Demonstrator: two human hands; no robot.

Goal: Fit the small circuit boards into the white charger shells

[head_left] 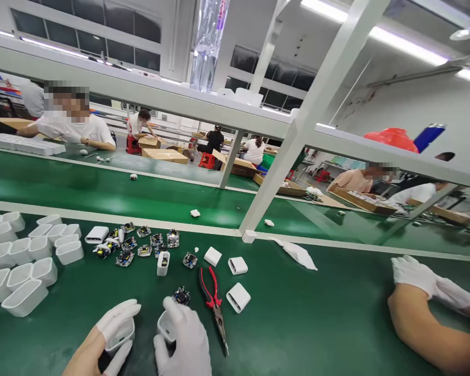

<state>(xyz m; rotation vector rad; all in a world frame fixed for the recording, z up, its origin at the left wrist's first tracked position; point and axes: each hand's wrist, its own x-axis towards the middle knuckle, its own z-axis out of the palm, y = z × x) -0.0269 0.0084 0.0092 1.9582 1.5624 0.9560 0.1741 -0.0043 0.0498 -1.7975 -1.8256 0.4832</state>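
Several rows of hollow white plastic cups (25, 298) stand left of the left hand (102, 332), which is closed around a white oval plastic shell (125, 335). Right of it, the white-gloved right hand (188, 334) is clamped on a similar white plastic casing (165, 328), a black circuit board (181, 295) just beyond. Red-handled metal pliers (215, 306) lie right of that hand on the green bench (317, 324).

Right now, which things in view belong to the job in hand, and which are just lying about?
Likely part of the job:
white casing in the left hand
second casing in the right hand
circuit boards
open casings grouped at left
pliers, probably, though unheld

Seemingly just lying about:
clear bottle and red item on the shelf
crumpled white piece right of the pliers
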